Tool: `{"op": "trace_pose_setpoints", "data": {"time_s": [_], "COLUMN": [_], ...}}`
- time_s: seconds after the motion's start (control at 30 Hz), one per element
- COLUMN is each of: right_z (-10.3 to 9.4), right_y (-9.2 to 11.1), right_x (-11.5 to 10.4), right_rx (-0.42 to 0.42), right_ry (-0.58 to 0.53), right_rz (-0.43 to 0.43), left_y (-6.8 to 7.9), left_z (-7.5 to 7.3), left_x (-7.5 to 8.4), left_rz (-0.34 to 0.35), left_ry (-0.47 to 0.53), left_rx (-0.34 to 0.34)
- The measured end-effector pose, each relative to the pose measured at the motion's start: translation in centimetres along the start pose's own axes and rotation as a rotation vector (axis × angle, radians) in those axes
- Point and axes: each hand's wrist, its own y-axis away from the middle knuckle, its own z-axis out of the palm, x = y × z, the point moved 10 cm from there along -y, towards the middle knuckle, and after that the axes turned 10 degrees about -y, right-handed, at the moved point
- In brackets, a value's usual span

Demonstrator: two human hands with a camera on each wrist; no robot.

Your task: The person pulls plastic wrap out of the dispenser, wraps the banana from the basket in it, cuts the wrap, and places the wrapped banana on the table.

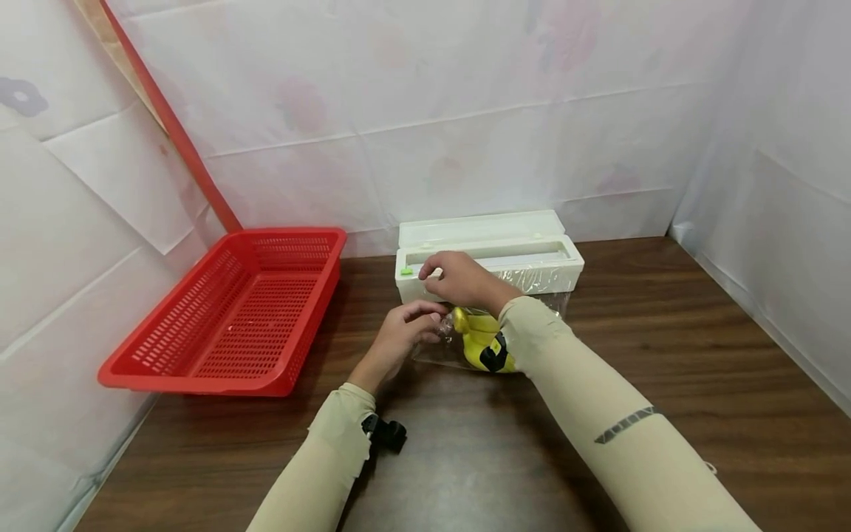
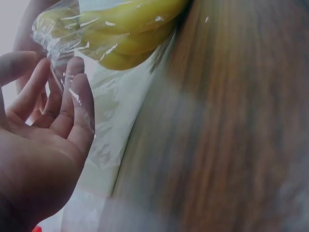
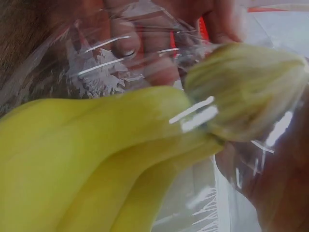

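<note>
A bunch of yellow bananas (image 1: 482, 343) lies on the table under clear cling film (image 2: 104, 116), which is gathered around the stem end (image 3: 246, 92). At that stem end my left hand (image 1: 403, 332) pinches the bunched film between thumb and forefinger; its other fingers lie behind the film. My right hand (image 1: 465, 282) is above the stem, in front of the white cling film box (image 1: 492, 262), with bent fingers. Whether it grips film is unclear. From the box's front, film hangs down toward the bananas. The right forearm hides part of the bunch.
To the left stands a red perforated basket (image 1: 323, 325) with a tall red strip rising behind it. The box's lid (image 1: 482, 227) is up, and a green piece (image 1: 406, 272) sits on its front edge. Patterned sheets (image 1: 399, 111) enclose the wooden table (image 1: 665, 332).
</note>
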Motion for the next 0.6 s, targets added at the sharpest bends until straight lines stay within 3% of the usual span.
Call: {"op": "trace_pose_setpoints", "data": {"time_s": [0.1,0.2,0.43,0.5,0.6], "right_z": [0.2,0.3,0.7,0.8,1.1], "right_y": [-0.2,-0.3,-0.6,-0.8,-1.1], "right_x": [0.0,0.0,-0.8,-1.0,-1.2], "right_rx": [-0.010,-0.006,-0.025,-0.036,-0.055], "right_ry": [0.001,0.013,0.082,0.101,0.143], "right_rz": [-0.004,-0.005,-0.054,-0.063,-0.061], "left_y": [-0.1,-0.3,-0.1,-0.1,-0.2], "left_z": [-0.7,-1.7,-6.2,-6.8,-7.0], "left_x": [0.0,-0.1,1.1,1.6,2.0], "left_rz": [0.014,0.013,0.058,0.069,0.083], "left_ry": [0.011,-0.041,-0.423,-0.527,-0.661], "left_rx": [0.043,0.104,0.316,0.329,0.286]}}
